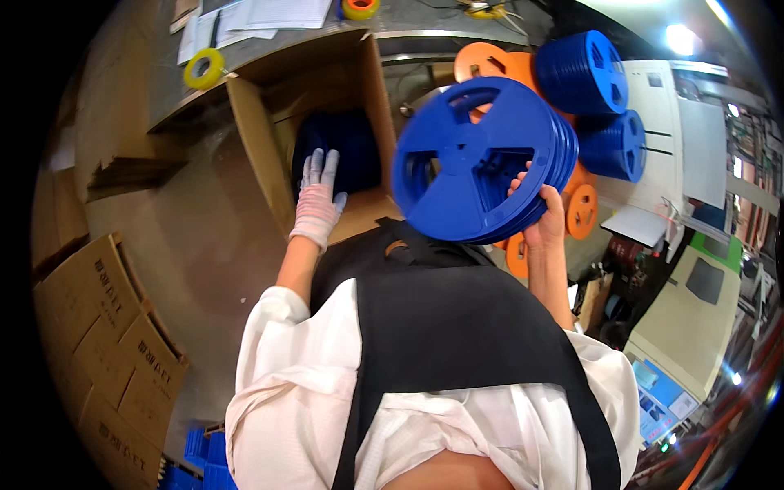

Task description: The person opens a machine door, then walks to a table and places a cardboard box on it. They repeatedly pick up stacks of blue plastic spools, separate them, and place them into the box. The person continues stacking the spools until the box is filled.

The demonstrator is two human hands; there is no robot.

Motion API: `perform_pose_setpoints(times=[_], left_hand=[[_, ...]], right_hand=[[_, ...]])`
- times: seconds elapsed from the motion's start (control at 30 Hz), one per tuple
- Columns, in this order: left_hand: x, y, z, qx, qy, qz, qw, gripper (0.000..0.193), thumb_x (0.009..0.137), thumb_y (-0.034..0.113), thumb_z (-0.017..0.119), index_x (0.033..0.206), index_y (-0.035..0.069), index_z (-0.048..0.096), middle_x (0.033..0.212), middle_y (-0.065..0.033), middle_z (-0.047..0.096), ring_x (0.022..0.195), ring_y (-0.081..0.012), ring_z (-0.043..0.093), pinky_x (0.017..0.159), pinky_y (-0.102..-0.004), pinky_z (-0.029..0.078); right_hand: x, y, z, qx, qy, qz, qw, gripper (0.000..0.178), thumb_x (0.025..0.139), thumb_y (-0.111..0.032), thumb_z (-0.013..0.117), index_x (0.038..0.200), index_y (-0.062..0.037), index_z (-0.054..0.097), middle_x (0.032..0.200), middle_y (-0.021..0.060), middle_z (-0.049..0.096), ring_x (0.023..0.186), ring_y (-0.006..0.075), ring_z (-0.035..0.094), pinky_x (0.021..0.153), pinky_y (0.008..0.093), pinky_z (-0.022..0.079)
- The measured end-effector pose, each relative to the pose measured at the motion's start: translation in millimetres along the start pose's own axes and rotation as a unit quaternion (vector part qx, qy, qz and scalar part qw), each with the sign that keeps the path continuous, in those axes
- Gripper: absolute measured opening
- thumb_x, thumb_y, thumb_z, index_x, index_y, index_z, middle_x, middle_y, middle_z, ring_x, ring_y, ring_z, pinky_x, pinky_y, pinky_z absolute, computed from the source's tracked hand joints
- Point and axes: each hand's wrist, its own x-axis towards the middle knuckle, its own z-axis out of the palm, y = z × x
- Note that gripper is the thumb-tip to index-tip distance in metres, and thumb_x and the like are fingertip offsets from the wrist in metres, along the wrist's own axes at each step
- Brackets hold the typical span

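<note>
Left side: flattened cartons (106, 367) stand beside the floor. Next is an open carton (255, 151) with dark blue reels (347, 151) inside. The gloved left hand (318, 186) extends over the carton, fingers straight and thumb apart, gripping nothing; contact with the reels below cannot be confirmed.

Centre: a stack of blue reels (467, 159) is held up, right of the carton and the left hand. Its slotted face points up and toward the left; its axle line runs from that face back to the right, where the layered rims show. The right hand (543, 214) is nearer, closed around the lower-right rim, so the stack extends leftward from it.

Right side: orange reels (581, 211) and further blue reels (581, 72).
</note>
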Motion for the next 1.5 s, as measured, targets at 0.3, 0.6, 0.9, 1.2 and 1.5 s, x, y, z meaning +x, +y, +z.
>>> perform_pose_setpoints(times=[0.3, 0.6, 0.9, 1.2, 1.5], left_hand=[[17, 75, -38, 0.022, 0.026, 0.365, 0.93, 0.039, 0.074, 0.008, 0.057, 0.112, 0.015, 0.061, 0.108, -0.0097, 0.061, 0.111, -0.0326, 0.055, 0.102, -0.0537, 0.039], [9, 64, -50, 0.057, 0.033, 0.283, 0.957, 0.04, 0.075, 0.007, 0.061, 0.115, 0.009, 0.06, 0.121, -0.0175, 0.057, 0.115, -0.037, 0.054, 0.101, -0.0472, 0.042], [-34, 46, -51, -0.772, -0.109, -0.228, 0.584, 0.022, 0.085, 0.002, 0.065, 0.106, 0.006, 0.06, 0.105, -0.0136, 0.065, 0.102, -0.0286, 0.064, 0.087, -0.0424, 0.055], [-52, 33, -53, -0.827, -0.092, -0.225, 0.506, 0.029, 0.081, 0.006, 0.071, 0.108, 0.008, 0.059, 0.102, -0.0142, 0.065, 0.101, -0.0356, 0.064, 0.083, -0.0492, 0.057], [-40, -27, -18, -0.586, 0.043, -0.346, 0.731, 0.027, 0.086, 0.004, 0.062, 0.112, 0.007, 0.054, 0.102, -0.0123, 0.066, 0.097, -0.0257, 0.066, 0.086, -0.04, 0.055]], right_hand=[[10, -4, -14, 0.15, -0.131, -0.016, 0.98, 0.049, 0.084, -0.018, 0.05, 0.127, 0.0063, 0.044, 0.09, 0.0131, 0.059, 0.078, 0.0223, 0.063, 0.068, 0.0354, 0.057], [22, -11, 2, 0.1, -0.196, 0.005, 0.975, 0.054, 0.089, -0.023, 0.057, 0.132, 0.0052, 0.039, 0.098, 0.0139, 0.06, 0.086, 0.0239, 0.065, 0.076, 0.0367, 0.057], [24, -13, 25, -0.148, -0.068, 0.023, 0.986, 0.047, 0.091, -0.019, 0.06, 0.128, 0.0046, 0.045, 0.104, 0.019, 0.064, 0.09, 0.0269, 0.067, 0.08, 0.0379, 0.056], [18, -10, 26, -0.152, -0.002, 0.022, 0.988, 0.037, 0.096, -0.024, 0.054, 0.12, 0.0026, 0.048, 0.101, 0.0199, 0.064, 0.085, 0.0269, 0.068, 0.073, 0.0363, 0.058], [18, 5, 23, -0.159, 0.031, 0.029, 0.986, 0.03, 0.093, -0.023, 0.059, 0.104, 0.0043, 0.057, 0.094, 0.0141, 0.064, 0.082, 0.0225, 0.066, 0.072, 0.0347, 0.058]])
